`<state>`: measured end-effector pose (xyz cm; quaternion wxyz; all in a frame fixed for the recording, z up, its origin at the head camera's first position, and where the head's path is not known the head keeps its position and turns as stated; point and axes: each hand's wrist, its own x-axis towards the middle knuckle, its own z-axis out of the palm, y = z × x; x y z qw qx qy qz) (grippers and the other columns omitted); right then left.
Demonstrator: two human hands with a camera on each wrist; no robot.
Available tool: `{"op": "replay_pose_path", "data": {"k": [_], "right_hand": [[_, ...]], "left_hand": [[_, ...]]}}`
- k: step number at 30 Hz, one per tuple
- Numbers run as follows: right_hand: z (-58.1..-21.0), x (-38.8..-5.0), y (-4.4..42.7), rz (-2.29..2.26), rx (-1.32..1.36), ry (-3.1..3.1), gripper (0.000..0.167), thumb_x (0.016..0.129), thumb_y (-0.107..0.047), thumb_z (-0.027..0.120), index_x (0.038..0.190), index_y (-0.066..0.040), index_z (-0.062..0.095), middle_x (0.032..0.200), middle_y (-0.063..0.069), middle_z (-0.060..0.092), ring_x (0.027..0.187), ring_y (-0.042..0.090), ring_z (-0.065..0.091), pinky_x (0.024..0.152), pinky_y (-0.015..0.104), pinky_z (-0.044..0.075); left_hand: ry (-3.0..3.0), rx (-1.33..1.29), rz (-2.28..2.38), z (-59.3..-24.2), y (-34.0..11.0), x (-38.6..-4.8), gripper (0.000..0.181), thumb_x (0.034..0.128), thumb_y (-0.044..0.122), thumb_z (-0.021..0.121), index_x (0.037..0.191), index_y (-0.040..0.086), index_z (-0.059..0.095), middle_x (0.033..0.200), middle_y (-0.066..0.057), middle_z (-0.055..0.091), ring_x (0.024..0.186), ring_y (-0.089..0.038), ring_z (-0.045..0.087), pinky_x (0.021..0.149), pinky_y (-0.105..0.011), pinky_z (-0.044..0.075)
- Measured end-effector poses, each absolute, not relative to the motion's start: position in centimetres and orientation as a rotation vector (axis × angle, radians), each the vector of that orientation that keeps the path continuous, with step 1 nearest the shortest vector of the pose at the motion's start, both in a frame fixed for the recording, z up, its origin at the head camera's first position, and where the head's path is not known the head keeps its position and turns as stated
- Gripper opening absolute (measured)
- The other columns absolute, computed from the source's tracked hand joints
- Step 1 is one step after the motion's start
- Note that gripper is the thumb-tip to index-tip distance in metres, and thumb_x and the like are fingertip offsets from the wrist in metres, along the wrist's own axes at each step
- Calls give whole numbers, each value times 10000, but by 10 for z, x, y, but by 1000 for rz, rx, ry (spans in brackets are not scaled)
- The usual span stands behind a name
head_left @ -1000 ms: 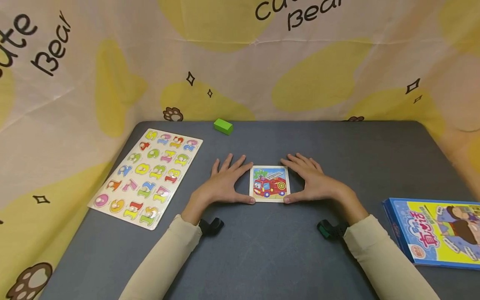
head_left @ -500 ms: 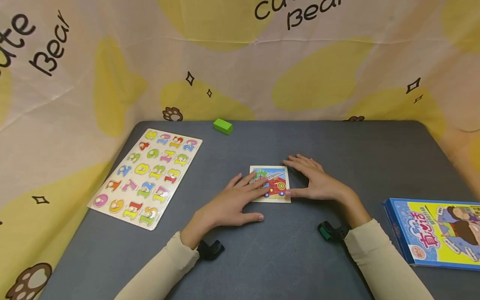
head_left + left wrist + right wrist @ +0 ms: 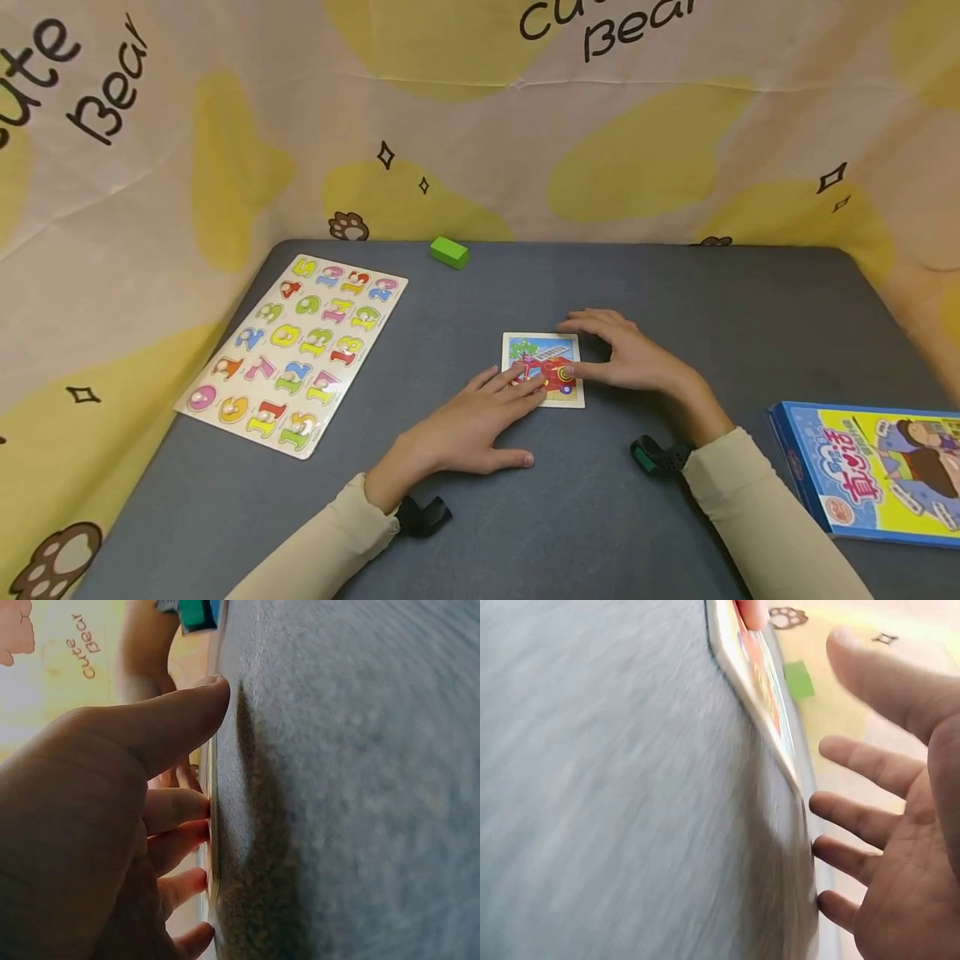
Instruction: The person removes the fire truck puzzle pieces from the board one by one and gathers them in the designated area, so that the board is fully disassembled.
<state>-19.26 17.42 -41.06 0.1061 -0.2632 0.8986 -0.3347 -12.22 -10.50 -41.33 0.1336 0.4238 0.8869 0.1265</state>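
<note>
A small square picture puzzle (image 3: 551,346) with a red fire truck lies flat on the dark table. My left hand (image 3: 468,427) rests its straight fingertips on the puzzle's lower left part, with the thumb apart below it. At the puzzle's right side is my right hand (image 3: 626,354), fingers extended and thumb over the right edge. In the right wrist view the puzzle (image 3: 742,664) lies left of my right hand (image 3: 900,817), whose thumb is raised off it. The left wrist view shows my left hand (image 3: 90,802) with its fingertips at the puzzle's edge.
A board of coloured numbers (image 3: 258,346) lies on the table (image 3: 540,533) at the left. Near the back edge is a green block (image 3: 449,252). A blue and yellow box (image 3: 885,467) sits at the right edge. Behind hangs a patterned cloth (image 3: 480,125).
My left hand has moved from the puzzle's left side onto its picture, then slightly lower. My right hand's thumb has moved from the lower right corner up to over the right edge.
</note>
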Motion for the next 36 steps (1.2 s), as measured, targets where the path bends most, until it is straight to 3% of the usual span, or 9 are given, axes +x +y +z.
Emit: {"op": "replay_pose_path", "data": {"k": [4,8,16,36], "right_hand": [[-411,-207,158,-1044,-836,2598,393,876,-231,796,1247,-165,686,1552,184,471,1479,417,309,1134,718,173],[-412,-222,144,-1024,-873,2533,261,888,-197,777,1136,-182,700,1578,185,435,1515,418,232,1122,712,125],[-412,-238,126,-922,-920,2480,204,886,-197,767,1077,-236,707,1637,181,337,1550,434,107,1133,713,50],[-399,-250,106,-684,-974,2432,171,903,-214,731,1030,-291,647,1686,139,226,1565,426,39,1159,684,56]], "left_hand": [[2570,1231,349,-413,-103,-120,841,951,576,617,1615,166,304,1708,23,227,1611,-242,85,1284,-512,123],[2568,1230,342,-413,-100,-118,851,947,574,625,1614,155,304,1714,14,208,1610,-251,87,1284,-512,124],[2563,1246,316,-413,-99,-114,868,939,576,636,1617,154,295,1721,18,177,1606,-257,104,1279,-505,143],[2501,1218,405,-414,-110,-121,911,916,564,679,1635,215,241,1718,85,169,1607,-220,83,1283,-502,80]]}}
